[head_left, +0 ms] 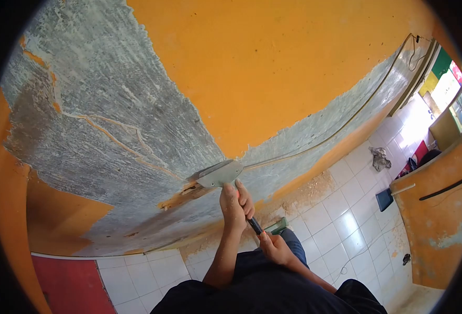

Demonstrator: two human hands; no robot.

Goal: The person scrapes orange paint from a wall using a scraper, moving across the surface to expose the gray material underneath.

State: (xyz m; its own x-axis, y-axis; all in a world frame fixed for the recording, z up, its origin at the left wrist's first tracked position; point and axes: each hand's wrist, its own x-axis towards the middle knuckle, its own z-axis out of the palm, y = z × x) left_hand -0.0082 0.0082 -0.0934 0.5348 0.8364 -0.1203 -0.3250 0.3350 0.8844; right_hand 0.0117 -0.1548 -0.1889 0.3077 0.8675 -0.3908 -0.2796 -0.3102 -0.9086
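In the head view, a wall scraper [222, 174] with a wide metal head and a black handle rests against the wall. My left hand [234, 203] is wrapped around the handle just below the head. Lower down, my right hand [275, 248] grips the handle's end. Around the blade, the wall shows a bare grey patch [121, 94] with rough streaks. Orange paint [262, 68] covers the area beyond it. Beside the head lies a narrow strip of orange paint [176, 199] with a dark, broken spot. The blade's edge is partly hidden.
A thin cable [340, 128] runs along the wall. Paint dust [306, 196] lies on the white tile floor [322, 220]. To the right are a crumpled bag [380, 159], a dark blue dustpan-like object [384, 199] and an orange partition [435, 230]. A red panel [69, 285] is at lower left.
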